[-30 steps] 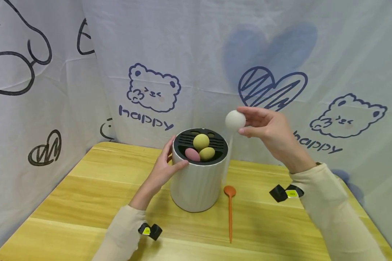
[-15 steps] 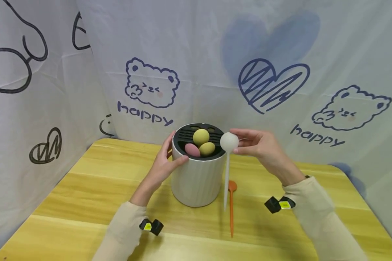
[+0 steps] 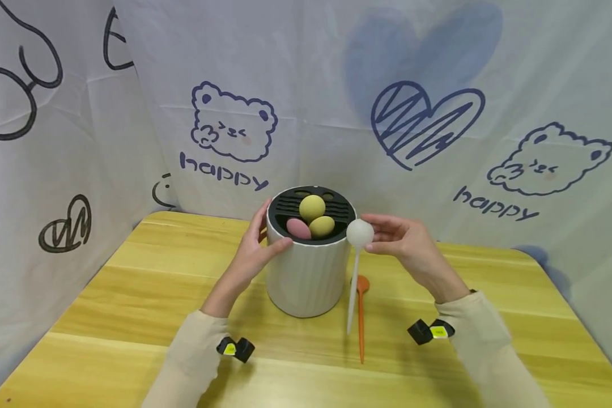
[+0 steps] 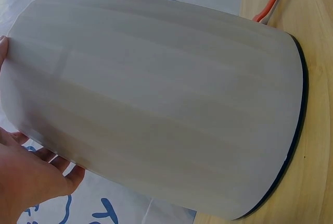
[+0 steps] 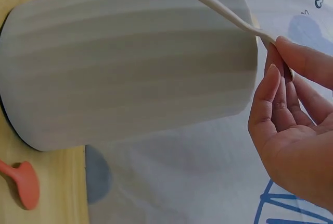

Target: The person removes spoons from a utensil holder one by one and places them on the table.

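A white fluted canister with a black slotted top stands on the table. My left hand holds its left side near the rim, thumb at the front and fingers around the back. My right hand pinches the round head of a white spoon between thumb and fingers, just right of the canister's rim. The spoon's thin handle points down in front of the canister's right side; the right wrist view shows the handle crossing the canister. An orange spoon lies on the table to the right of the canister.
A yellow ball, a yellow egg and a pink egg lie on the black top. The wood-grain table ends at a printed white curtain hanging behind and to the left.
My right hand has lowered the white spoon from above the canister's right rim to beside it, its handle now lower before the table. My left hand keeps its hold on the canister.
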### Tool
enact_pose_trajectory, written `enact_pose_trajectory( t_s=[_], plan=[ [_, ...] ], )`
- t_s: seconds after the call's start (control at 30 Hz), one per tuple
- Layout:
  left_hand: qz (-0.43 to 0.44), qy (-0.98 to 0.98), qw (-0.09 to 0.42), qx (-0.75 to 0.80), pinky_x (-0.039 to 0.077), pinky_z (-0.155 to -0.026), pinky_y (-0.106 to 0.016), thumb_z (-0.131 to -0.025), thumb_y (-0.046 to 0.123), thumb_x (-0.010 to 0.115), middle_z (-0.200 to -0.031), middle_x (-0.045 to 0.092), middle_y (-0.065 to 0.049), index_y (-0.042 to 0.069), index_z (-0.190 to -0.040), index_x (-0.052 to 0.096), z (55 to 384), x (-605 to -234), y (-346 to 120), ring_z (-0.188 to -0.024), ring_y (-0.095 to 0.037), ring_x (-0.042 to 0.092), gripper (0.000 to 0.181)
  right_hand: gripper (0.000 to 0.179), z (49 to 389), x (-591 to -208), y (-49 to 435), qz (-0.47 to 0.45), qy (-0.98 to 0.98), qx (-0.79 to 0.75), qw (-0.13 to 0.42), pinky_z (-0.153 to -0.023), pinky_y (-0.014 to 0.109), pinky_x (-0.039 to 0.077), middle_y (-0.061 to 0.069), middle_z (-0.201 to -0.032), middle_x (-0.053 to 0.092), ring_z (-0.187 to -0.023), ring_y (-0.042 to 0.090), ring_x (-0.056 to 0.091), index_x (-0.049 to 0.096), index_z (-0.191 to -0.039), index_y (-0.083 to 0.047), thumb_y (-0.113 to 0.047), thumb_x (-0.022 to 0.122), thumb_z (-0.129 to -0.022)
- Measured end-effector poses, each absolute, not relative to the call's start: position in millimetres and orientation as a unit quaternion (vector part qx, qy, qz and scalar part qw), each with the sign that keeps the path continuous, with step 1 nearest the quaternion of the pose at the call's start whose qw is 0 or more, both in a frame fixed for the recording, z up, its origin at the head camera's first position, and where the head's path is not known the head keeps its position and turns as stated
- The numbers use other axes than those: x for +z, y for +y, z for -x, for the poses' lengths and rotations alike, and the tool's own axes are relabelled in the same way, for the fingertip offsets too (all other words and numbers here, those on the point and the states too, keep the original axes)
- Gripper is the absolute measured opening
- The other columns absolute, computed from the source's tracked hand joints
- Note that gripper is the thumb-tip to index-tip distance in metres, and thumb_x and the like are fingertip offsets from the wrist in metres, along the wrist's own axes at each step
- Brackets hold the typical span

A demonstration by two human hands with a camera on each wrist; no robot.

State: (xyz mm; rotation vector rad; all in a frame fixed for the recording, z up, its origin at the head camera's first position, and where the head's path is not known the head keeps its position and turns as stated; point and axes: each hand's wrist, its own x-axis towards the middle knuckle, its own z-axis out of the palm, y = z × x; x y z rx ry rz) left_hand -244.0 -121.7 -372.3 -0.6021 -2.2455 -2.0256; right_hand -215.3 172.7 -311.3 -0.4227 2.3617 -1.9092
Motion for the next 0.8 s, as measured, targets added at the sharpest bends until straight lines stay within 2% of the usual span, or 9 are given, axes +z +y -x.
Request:
enact_pose_trajectory(
  t_s=[0.43,0.67,0.8],
  plan=[
    [0.197,-0.729,0.032,-0.655,0.021,-0.113,-0.050,-0.071,0.070,0.070,-0.159,0.019,-0.006,0.017,-0.156,0.017,244.8,-372.4,-121.1,-0.142,-0.027,0.021,0.113,0.050,207.3,-337.9,186.8,0.179,0.735,-0.652,0.050,-0.081,0.028,0.055,0.001,-0.105,0.068,-0.088,0.015,0.064,0.052,-0.128,0.016,0.011,0.070,-0.081],
    [0.196,-0.730,0.031,-0.654,0.020,-0.113,-0.052,-0.069,0.073,0.070,-0.159,0.018,-0.006,0.017,-0.156,0.017,245.8,-372.4,-121.0,-0.143,-0.028,0.020,0.116,0.052,212.5,-357.2,196.5,0.164,0.733,-0.657,0.069,-0.082,0.028,0.054,0.000,-0.108,0.068,-0.090,0.016,0.065,0.049,-0.128,0.018,0.010,0.070,-0.081],
    [0.195,-0.730,0.033,-0.654,0.020,-0.113,-0.052,-0.068,0.073,0.070,-0.159,0.017,-0.007,0.016,-0.156,0.017,245.8,-372.8,-121.8,-0.143,-0.028,0.019,0.117,0.054,216.0,-367.2,202.8,0.144,0.742,-0.650,0.083,-0.084,0.027,0.053,0.004,-0.112,0.067,-0.092,0.014,0.065,0.046,-0.131,0.018,0.009,0.069,-0.082]
  ],
)
